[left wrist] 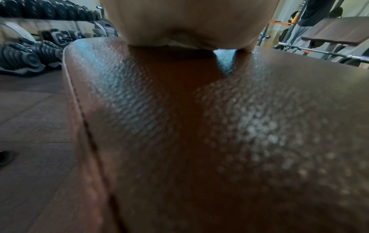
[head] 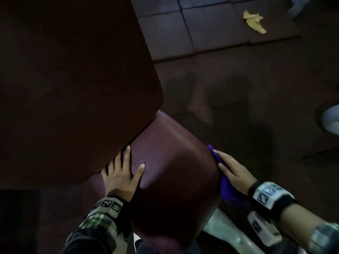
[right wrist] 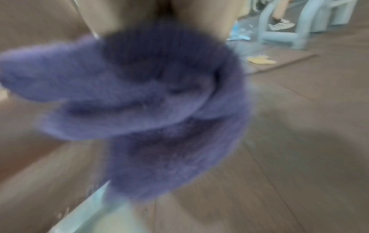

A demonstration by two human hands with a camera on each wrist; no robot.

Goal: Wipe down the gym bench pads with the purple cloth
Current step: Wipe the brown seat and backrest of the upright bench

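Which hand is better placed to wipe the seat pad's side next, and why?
Probably the right hand: it already presses the purple cloth against the seat pad edge. The left hand lies flat on top, without cloth.

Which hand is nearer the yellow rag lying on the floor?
Right. The right hand presses the purple cloth against the seat pad's side facing the yellow rag; the left hand rests on the pad's far side.

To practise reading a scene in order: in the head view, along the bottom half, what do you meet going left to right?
Left hand resting flat → maroon padded seat → purple cloth pressed against the seat's side → right hand.
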